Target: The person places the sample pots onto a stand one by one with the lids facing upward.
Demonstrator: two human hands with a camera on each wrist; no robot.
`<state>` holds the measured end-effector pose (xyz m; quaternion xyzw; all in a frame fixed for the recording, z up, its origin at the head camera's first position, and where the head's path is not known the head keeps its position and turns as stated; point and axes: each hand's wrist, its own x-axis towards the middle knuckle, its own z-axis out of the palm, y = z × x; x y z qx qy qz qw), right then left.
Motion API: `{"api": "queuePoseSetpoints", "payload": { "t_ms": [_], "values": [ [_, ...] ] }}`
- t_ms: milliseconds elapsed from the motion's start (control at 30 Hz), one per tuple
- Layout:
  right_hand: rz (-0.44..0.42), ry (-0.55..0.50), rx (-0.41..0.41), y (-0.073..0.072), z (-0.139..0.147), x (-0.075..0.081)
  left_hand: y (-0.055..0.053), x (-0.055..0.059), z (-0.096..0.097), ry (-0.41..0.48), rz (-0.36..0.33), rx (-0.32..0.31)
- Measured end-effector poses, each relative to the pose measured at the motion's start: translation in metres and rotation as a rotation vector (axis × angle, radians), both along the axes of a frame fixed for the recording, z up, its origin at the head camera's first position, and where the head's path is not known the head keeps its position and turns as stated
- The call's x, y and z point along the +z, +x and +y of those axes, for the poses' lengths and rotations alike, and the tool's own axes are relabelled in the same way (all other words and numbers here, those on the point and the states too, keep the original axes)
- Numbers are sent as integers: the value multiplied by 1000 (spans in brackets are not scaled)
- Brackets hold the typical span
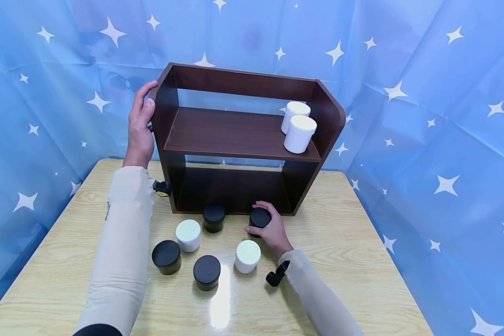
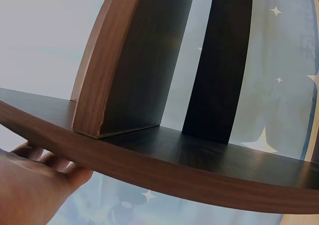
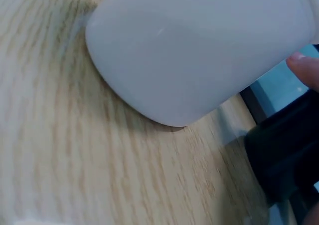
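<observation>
A dark brown two-tier shelf (image 1: 243, 130) stands at the back of the table. My left hand (image 1: 140, 123) holds its left side panel near the top; in the left wrist view, fingers (image 2: 52, 161) bend against the outer face, their tips hidden behind the panel edge. My right hand (image 1: 274, 228) grips a short black lidded jar (image 1: 260, 217) at the shelf's lower front edge, thumb on the near side and fingers round the far side. In the right wrist view, a white jar (image 3: 194, 50) fills the foreground, with the black jar (image 3: 279, 145) beyond it.
Two white jars (image 1: 299, 135) stand on the upper tier's right end. Before the shelf are white jars (image 1: 188, 236) (image 1: 248, 256) and black jars (image 1: 214, 218) (image 1: 166, 257) (image 1: 207, 272) on the wooden table (image 1: 340, 233). A blue star-printed curtain (image 1: 424, 116) hangs behind.
</observation>
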<state>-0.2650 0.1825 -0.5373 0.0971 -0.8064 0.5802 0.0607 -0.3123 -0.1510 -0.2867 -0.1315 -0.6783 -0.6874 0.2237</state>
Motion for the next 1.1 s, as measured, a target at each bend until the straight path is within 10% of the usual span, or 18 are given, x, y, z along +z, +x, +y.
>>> {"api": "queuePoseSetpoints", "payload": {
  "t_ms": [567, 1100],
  "values": [
    [-20, 33, 22, 19, -5, 29, -2, 0, -1, 3, -1, 2],
    [-6, 13, -10, 2, 4, -5, -3, -2, -1, 5, 1, -6]
  ]
}}
